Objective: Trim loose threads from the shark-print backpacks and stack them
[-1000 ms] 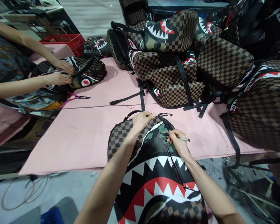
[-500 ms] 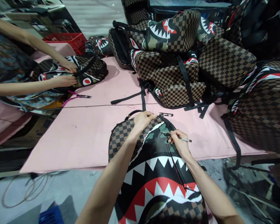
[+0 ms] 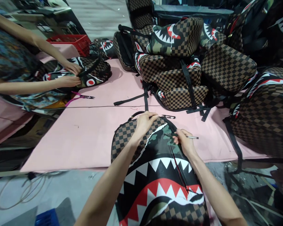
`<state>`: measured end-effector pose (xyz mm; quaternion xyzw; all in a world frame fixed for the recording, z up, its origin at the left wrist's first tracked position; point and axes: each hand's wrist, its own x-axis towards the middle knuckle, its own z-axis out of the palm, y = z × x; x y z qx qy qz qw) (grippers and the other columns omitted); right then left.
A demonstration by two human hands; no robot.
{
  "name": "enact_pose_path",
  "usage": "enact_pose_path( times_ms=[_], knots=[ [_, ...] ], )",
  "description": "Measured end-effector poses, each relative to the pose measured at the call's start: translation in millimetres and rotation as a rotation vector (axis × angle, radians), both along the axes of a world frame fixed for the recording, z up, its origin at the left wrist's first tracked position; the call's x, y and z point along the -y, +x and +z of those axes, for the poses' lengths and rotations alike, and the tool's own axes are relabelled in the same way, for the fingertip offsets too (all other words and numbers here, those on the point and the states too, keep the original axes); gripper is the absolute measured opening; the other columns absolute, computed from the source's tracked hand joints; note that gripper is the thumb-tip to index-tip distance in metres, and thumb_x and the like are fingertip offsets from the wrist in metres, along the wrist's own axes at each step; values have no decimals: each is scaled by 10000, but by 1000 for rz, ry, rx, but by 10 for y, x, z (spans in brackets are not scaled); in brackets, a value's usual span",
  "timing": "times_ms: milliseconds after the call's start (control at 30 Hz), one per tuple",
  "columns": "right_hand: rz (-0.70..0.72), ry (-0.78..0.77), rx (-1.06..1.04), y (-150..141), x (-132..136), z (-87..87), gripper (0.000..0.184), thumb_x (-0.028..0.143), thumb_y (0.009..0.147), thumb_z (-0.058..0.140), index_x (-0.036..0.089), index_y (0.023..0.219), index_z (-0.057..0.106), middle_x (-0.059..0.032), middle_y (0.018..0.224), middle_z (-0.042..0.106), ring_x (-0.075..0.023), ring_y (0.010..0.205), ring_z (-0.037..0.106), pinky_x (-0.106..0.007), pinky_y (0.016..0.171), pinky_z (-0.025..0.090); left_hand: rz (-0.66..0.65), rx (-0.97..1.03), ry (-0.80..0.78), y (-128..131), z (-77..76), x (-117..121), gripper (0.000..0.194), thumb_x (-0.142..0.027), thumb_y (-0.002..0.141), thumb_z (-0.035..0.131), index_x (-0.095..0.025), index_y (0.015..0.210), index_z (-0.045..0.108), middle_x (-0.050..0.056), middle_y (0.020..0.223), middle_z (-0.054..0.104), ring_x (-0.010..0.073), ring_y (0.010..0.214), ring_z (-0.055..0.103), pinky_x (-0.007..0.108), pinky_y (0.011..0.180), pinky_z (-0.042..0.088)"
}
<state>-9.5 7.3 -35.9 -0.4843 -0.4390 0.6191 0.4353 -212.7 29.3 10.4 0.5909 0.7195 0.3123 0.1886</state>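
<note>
A backpack with a brown check, camouflage and a printed shark mouth leans against the table's near edge, its front facing up. My left hand grips its top edge beside the carry handle, fingers pressed together. In my right hand is a slim pen, grey at the back and dark toward the tip. Its tip is at the camouflage panel; I cannot tell whether it touches. Dark threads or cords run down the front. Black thread snips lie just beyond the bag.
More backpacks are heaped on the pink table, with another bag at right. A co-worker's hands handle a bag at left, near pink-handled pliers. A red crate stands behind.
My right hand and the pen have shifted slightly, the pen's back end now farther right and flatter. My left hand keeps its place on the bag's top edge.
</note>
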Motion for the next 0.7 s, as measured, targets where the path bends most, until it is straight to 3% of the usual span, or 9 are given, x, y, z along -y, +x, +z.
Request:
enact_pose_path(
  times_ms=[67,167,233,300,400,500,567,700],
  knots=[
    [-50,-54,-107,137,-47,73,389,561,735,572,174,762,595,5,542,597,-81,379,458,-204,372,351,24,-14,195,-121,77,227,301,-385,842,467,-223,1014,654,30,1089,628,179,1062,536,287,968,370],
    [-38,-47,-133,322,-170,236,370,532,705,630,184,825,594,-5,595,608,-97,440,512,-207,392,366,237,-118,358,-457,60,776,311,-406,839,469,-233,1049,619,44,1093,606,209,1152,475,361,1058,301],
    [22,68,-100,318,-326,383,332,431,669,704,203,880,588,-25,719,657,-128,572,591,-214,458,415,478,-109,322,-676,-85,1219,368,-441,826,467,-231,1107,577,72,1183,557,240,1192,444,409,1071,288],
    [138,237,-29,134,-555,549,357,393,697,686,228,990,566,-30,811,681,-153,661,621,-227,504,436,623,67,154,-783,-311,1640,464,-499,806,447,-219,1167,526,100,1234,525,268,1183,462,441,1021,359],
    [345,557,362,-484,-972,757,305,422,851,475,209,1039,587,-49,791,690,-176,684,630,-255,552,445,597,406,-101,-704,-657,2090,488,-520,816,368,-218,1169,516,86,1208,569,252,1144,522,412,970,435],
    [486,864,1126,-1301,-1348,779,297,340,894,417,199,985,662,-99,919,698,-232,892,632,-302,712,443,632,446,-136,-548,-854,2265,458,-511,813,350,-268,1149,543,29,1244,563,228,1197,489,377,1000,421],
    [568,895,1299,-1810,-1535,683,225,274,843,518,158,915,696,-149,946,694,-272,943,622,-322,751,430,653,439,-137,-516,-896,2274,439,-513,800,373,-308,1142,557,-5,1236,571,224,1192,497,362,985,440],
    [670,885,1359,-2519,-1798,462,204,237,785,610,113,922,696,-191,986,679,-280,981,608,-321,792,415,629,439,-140,-593,-915,2205,419,-514,780,415,-338,1122,581,-20,1196,597,229,1161,521,351,961,462]
  ],
)
